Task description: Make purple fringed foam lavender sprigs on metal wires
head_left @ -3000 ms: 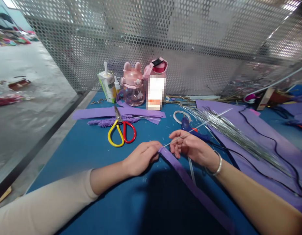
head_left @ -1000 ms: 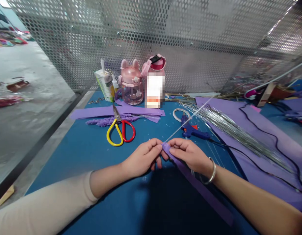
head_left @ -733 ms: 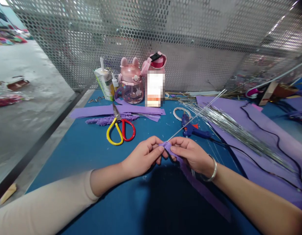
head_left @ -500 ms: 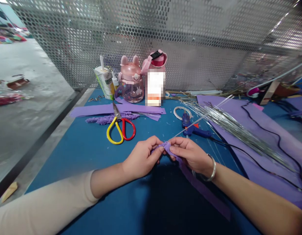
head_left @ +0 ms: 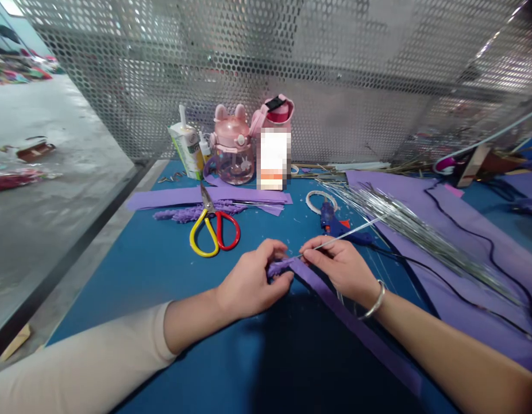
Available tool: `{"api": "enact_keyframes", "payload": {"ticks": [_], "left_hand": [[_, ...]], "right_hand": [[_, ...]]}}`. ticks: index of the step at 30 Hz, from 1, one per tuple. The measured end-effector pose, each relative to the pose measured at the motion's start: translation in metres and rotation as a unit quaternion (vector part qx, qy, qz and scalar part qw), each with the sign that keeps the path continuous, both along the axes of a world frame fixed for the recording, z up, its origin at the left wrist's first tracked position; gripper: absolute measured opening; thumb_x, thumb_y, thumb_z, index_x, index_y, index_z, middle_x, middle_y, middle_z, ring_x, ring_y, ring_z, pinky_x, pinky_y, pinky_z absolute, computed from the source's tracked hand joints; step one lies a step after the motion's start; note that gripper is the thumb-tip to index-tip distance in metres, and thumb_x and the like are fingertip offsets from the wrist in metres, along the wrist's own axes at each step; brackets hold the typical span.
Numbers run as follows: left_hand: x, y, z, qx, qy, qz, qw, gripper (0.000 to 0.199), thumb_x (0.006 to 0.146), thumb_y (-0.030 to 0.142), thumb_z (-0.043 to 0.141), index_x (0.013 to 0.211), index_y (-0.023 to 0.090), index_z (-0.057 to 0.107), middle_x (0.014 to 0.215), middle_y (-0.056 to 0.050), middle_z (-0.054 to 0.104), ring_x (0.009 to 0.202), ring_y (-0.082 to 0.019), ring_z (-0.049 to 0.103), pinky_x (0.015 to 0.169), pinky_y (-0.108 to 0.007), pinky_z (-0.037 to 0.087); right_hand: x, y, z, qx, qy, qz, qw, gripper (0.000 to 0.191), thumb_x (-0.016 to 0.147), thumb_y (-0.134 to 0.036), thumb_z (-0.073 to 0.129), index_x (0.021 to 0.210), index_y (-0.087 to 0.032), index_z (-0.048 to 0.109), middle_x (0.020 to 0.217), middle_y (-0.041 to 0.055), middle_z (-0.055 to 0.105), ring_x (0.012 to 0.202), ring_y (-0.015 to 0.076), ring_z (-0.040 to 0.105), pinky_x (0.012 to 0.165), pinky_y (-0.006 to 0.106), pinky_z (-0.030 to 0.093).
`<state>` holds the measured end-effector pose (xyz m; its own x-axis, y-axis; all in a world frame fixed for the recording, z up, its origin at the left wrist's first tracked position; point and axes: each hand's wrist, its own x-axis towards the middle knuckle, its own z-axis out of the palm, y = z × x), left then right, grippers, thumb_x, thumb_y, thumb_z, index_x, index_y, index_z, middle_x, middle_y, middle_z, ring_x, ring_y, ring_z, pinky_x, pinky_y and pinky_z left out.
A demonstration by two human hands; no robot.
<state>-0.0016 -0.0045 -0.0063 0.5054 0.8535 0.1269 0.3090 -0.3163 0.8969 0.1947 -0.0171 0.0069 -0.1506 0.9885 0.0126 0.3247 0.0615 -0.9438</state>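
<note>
My left hand (head_left: 255,280) curls around a bumpy purple paper flower spike (head_left: 280,267), its thumb and forefinger somewhat apart and its other fingers partly hidden. A flat purple paper strip (head_left: 350,316) trails from that spike down to the right, under my right wrist. Between thumb and forefinger, my right hand (head_left: 346,267) pinches a thin silvery wire (head_left: 347,233) close to the spike's end. The wire's free length points up and right over the blue glue gun (head_left: 330,219).
Yellow-and-red-handled scissors (head_left: 209,221) lie beside another purple spike (head_left: 184,213) and purple strips (head_left: 171,198). A carton (head_left: 188,149), a pink-lidded bottle (head_left: 234,155) and a tape roll (head_left: 309,201) stand or lie farther back. Wires (head_left: 421,230) rest on purple sheets (head_left: 477,253) at right.
My right hand's fingers have shifted from the purple paper to the wire, which now slants lower to the right. My left thumb and forefinger have spread apart, leaving more of the spike showing.
</note>
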Motion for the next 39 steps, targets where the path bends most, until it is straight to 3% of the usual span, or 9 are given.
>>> {"api": "enact_keyframes", "payload": {"ticks": [3, 8, 13, 17, 21, 25, 30, 35, 39], "left_hand": [[0.0, 0.005, 0.004, -0.117, -0.082, -0.012, 0.99, 0.023, 0.081, 0.023, 0.05, 0.103, 0.02, 0.05, 0.097, -0.003, 0.062, 0.064, -0.009, 0.054, 0.056, -0.02, 0.043], [0.0, 0.016, 0.004, -0.353, -0.082, -0.085, 0.928, 0.016, 0.081, 0.026, 0.041, 0.083, 0.017, 0.054, 0.045, 0.005, 0.047, 0.034, -0.007, 0.034, 0.033, -0.017, 0.025], [0.001, 0.016, 0.005, -0.444, -0.121, -0.128, 0.879, 0.01, 0.072, 0.019, 0.044, 0.073, 0.015, 0.053, 0.043, 0.005, 0.046, 0.032, -0.005, 0.032, 0.031, -0.015, 0.022], [0.003, 0.012, 0.006, -0.486, -0.172, -0.116, 0.849, 0.003, 0.067, 0.015, 0.048, 0.071, 0.016, 0.049, 0.046, 0.006, 0.045, 0.033, -0.003, 0.027, 0.031, -0.012, 0.015], [0.003, 0.014, 0.004, -0.502, -0.198, -0.111, 0.834, 0.003, 0.066, 0.017, 0.048, 0.068, 0.015, 0.049, 0.048, 0.004, 0.048, 0.032, -0.002, 0.027, 0.03, -0.011, 0.016], [0.002, 0.017, 0.003, -0.509, -0.191, -0.122, 0.831, 0.015, 0.07, 0.02, 0.043, 0.08, 0.014, 0.053, 0.056, 0.0, 0.055, 0.034, -0.005, 0.037, 0.028, -0.012, 0.021], [0.004, 0.014, 0.002, -0.446, -0.176, -0.087, 0.873, 0.01, 0.078, 0.023, 0.039, 0.082, 0.018, 0.047, 0.058, 0.002, 0.056, 0.031, -0.006, 0.039, 0.027, -0.015, 0.024], [0.004, 0.009, -0.001, -0.251, -0.18, 0.069, 0.949, 0.009, 0.081, 0.022, 0.043, 0.075, 0.016, 0.048, 0.069, 0.001, 0.058, 0.057, -0.009, 0.054, 0.047, -0.018, 0.04], [0.004, 0.009, -0.004, -0.212, -0.167, 0.089, 0.959, 0.023, 0.086, 0.025, 0.035, 0.065, 0.016, 0.042, 0.072, -0.003, 0.062, 0.059, -0.009, 0.054, 0.051, -0.019, 0.04]], "right_hand": [[-0.003, -0.001, -0.003, 0.002, -0.018, 0.035, 0.999, 0.014, 0.082, -0.029, 0.058, 0.079, -0.018, 0.066, 0.073, 0.0008, 0.064, 0.067, 0.013, 0.057, 0.063, 0.024, 0.044], [-0.004, 0.0, -0.008, -0.007, 0.0, 0.07, 0.998, 0.015, 0.082, -0.028, 0.058, 0.078, -0.017, 0.067, 0.073, 0.0015, 0.063, 0.064, 0.0126, 0.055, 0.06, 0.024, 0.043], [-0.003, 0.0, -0.009, 0.021, 0.017, 0.081, 0.996, 0.013, 0.081, -0.027, 0.06, 0.076, -0.018, 0.068, 0.074, 0.002, 0.064, 0.067, 0.0138, 0.057, 0.063, 0.026, 0.044], [-0.003, -0.002, -0.009, 0.012, 0.026, 0.081, 0.996, 0.012, 0.082, -0.027, 0.06, 0.077, -0.019, 0.068, 0.074, 0.0019, 0.063, 0.066, 0.0138, 0.057, 0.061, 0.026, 0.044], [-0.003, -0.002, -0.01, 0.013, 0.031, 0.084, 0.996, 0.012, 0.082, -0.027, 0.06, 0.078, -0.019, 0.068, 0.073, 0.0018, 0.062, 0.065, 0.0139, 0.056, 0.061, 0.027, 0.044], [-0.002, -0.002, -0.01, 0.021, 0.039, 0.092, 0.995, 0.011, 0.082, -0.025, 0.059, 0.078, -0.02, 0.068, 0.072, 0.0011, 0.062, 0.065, 0.0133, 0.056, 0.061, 0.026, 0.044], [0.0, -0.002, -0.012, 0.01, 0.042, 0.067, 0.997, 0.013, 0.082, -0.028, 0.06, 0.077, -0.019, 0.068, 0.07, 0.0012, 0.062, 0.063, 0.0133, 0.055, 0.059, 0.026, 0.042], [0.002, -0.001, -0.016, 0.008, 0.054, 0.02, 0.998, 0.015, 0.081, -0.032, 0.061, 0.08, -0.018, 0.066, 0.067, 0.0009, 0.062, 0.061, 0.0139, 0.056, 0.06, 0.027, 0.044], [0.001, -0.001, -0.017, 0.019, 0.062, 0.034, 0.997, 0.016, 0.08, -0.034, 0.061, 0.079, -0.018, 0.065, 0.066, -0.0001, 0.061, 0.061, 0.0135, 0.056, 0.062, 0.027, 0.044]]}}
